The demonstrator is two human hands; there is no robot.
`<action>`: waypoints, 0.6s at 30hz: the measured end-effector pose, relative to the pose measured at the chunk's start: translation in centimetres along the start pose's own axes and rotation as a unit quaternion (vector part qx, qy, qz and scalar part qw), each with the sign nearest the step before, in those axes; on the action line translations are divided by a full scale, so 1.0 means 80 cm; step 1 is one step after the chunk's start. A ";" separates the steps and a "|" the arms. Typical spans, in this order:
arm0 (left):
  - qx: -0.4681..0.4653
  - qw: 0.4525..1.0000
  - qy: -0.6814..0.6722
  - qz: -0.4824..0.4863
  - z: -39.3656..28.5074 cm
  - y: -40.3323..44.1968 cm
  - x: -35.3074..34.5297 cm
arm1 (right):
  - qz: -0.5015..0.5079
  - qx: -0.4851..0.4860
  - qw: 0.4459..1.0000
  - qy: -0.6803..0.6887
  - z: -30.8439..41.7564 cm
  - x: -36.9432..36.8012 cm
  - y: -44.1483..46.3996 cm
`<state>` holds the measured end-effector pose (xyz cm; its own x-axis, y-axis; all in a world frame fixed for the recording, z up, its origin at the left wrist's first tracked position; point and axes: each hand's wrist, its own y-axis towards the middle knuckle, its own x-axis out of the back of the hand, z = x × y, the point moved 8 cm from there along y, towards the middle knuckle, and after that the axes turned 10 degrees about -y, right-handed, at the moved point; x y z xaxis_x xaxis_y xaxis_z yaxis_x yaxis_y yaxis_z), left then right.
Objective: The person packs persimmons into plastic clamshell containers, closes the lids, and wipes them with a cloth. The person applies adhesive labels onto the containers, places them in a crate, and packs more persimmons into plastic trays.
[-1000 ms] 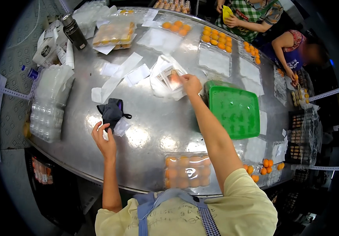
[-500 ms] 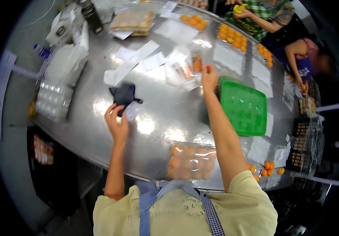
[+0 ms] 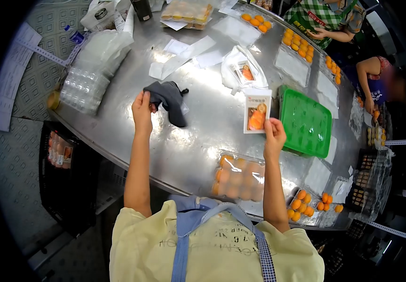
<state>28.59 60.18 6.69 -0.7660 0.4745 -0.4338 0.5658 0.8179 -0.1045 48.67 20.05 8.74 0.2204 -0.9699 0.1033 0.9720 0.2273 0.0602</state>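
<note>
My left hand point(image 3: 143, 112) is closed on a corner of a dark grey cloth point(image 3: 171, 101), which droops onto the metal table. Between the fingers and thumb of my right hand point(image 3: 275, 136) is a white printed card point(image 3: 258, 112) with an orange fruit picture, held above the table. Behind it, a white plastic bag point(image 3: 233, 66) lies with another such card point(image 3: 245, 73) on it. Beside my right hand stands a green plastic basket point(image 3: 305, 120). A clear plastic box of orange fruit point(image 3: 239, 177) lies nearer my body.
Stacked clear plastic trays point(image 3: 85, 87) stand at the table's left. Paper strips point(image 3: 184, 58) and fruit trays point(image 3: 298, 44) lie farther back. Loose-looking orange fruits point(image 3: 302, 204) sit at the near right. A co-worker's arm point(image 3: 365, 82) and another person's hand point(image 3: 320, 34) show across the table.
My right hand has come back toward me from the white bag, now with the card facing up. My left hand has lifted part of the grey cloth. The view has shifted.
</note>
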 end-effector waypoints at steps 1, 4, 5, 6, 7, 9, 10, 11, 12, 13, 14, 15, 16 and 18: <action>0.014 0.999 -0.038 -0.008 -0.018 -0.008 -0.006 | -0.006 -0.004 1.000 0.009 -0.001 0.013 -0.014; 0.017 0.994 -0.107 -0.007 -0.051 -0.024 -0.026 | -0.023 -0.011 1.000 0.015 0.002 0.042 -0.051; 0.012 0.992 -0.124 0.001 -0.059 -0.026 -0.033 | -0.031 -0.009 0.999 0.013 0.006 0.051 -0.060; 0.014 0.996 -0.085 0.012 -0.060 -0.027 -0.034 | -0.035 -0.017 0.999 0.026 0.009 0.055 -0.069; 0.016 0.999 -0.046 0.024 -0.056 -0.029 -0.027 | -0.040 -0.026 0.998 0.040 0.011 0.059 -0.079; 0.038 0.979 0.192 0.046 -0.030 -0.013 0.017 | -0.054 -0.040 0.996 0.066 0.011 0.066 -0.097; -0.078 0.925 0.371 0.019 -0.054 -0.027 0.006 | -0.053 -0.040 0.995 0.069 0.015 0.065 -0.105; -0.192 0.826 0.530 -0.012 -0.071 -0.058 -0.013 | -0.051 -0.040 0.995 0.071 0.021 0.065 -0.115; -0.297 0.687 0.662 -0.044 -0.084 -0.090 -0.040 | -0.049 -0.042 0.995 0.073 0.026 0.063 -0.126; -0.278 0.784 0.555 0.001 -0.081 -0.102 -0.050 | -0.038 -0.033 0.996 0.078 0.036 0.058 -0.135; -0.316 0.804 0.503 0.035 -0.080 -0.125 -0.072 | -0.035 -0.029 0.996 0.079 0.041 0.052 -0.144; -0.255 0.875 0.394 0.121 -0.069 -0.145 -0.098 | -0.032 -0.032 0.996 0.077 0.043 0.048 -0.157; -0.187 0.887 0.384 0.176 -0.041 -0.163 -0.113 | -0.026 -0.032 0.996 0.075 0.045 0.043 -0.169; 0.014 0.946 0.153 0.284 0.007 -0.212 -0.155 | -0.010 -0.008 0.998 0.069 0.051 0.027 -0.188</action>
<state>28.63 40.25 13.32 -0.3858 0.9105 -0.1488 0.9173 0.3958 0.0430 34.17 14.88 12.09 0.2084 -0.9774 -0.0349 0.9774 0.2069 0.0443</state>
